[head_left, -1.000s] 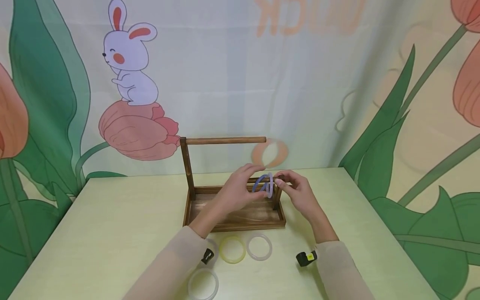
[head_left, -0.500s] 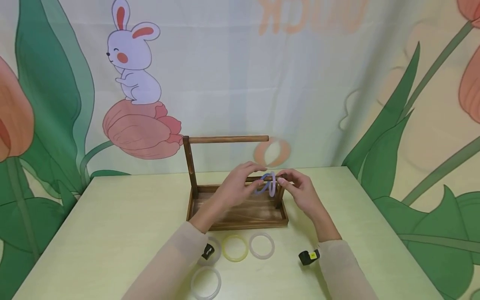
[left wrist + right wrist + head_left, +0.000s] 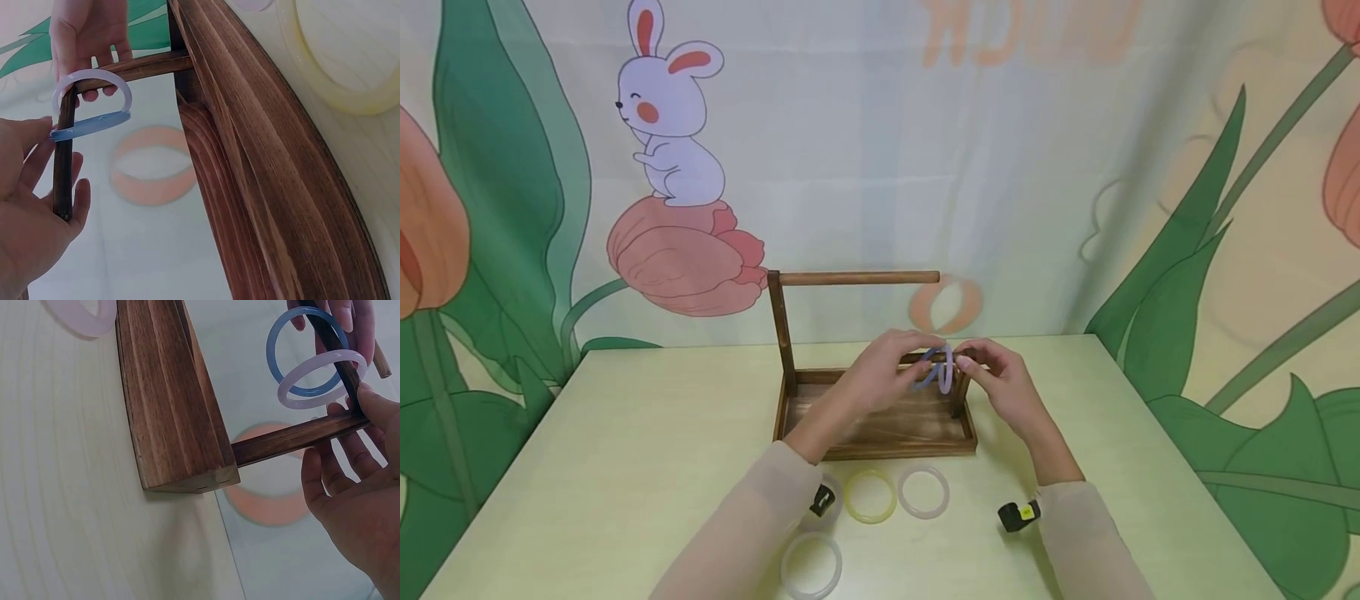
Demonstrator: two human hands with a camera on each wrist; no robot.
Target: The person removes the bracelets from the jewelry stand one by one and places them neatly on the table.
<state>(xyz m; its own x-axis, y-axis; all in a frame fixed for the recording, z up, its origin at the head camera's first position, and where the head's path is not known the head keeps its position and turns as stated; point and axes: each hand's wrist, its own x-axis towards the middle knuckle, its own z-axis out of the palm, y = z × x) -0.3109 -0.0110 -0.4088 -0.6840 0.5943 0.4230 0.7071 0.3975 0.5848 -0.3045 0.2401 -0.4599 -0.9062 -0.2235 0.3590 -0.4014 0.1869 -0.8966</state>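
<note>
A dark wooden rack (image 3: 880, 455) with a tray base and two bars at different heights stands on the table. Around its lower bar (image 3: 64, 169) hang a blue bangle (image 3: 94, 127) and a lilac bangle (image 3: 289, 394), the lilac one nearer the post. My left hand (image 3: 876, 371) pinches the edge of the blue bangle between thumb and finger, its other fingers about the bar's free end. At the corner where bar and post (image 3: 294, 439) meet, my right hand (image 3: 1003, 387) grips the wood, thumb close to the lilac bangle. Both bangles are partly hidden in the head view.
In front of the rack lie a yellow bangle (image 3: 870, 497), a pale bangle (image 3: 923, 492) and a whitish bangle (image 3: 811, 567). Another pale bangle (image 3: 833, 518) is half covered by the left wrist camera. The upper bar (image 3: 861, 277) carries nothing. A printed curtain (image 3: 820, 167) hangs behind.
My left thumb has moved up from beside the lilac bangle's lower edge to the blue bangle, and the fingers have drawn closer. The right hand keeps its place; the head view has shifted slightly.
</note>
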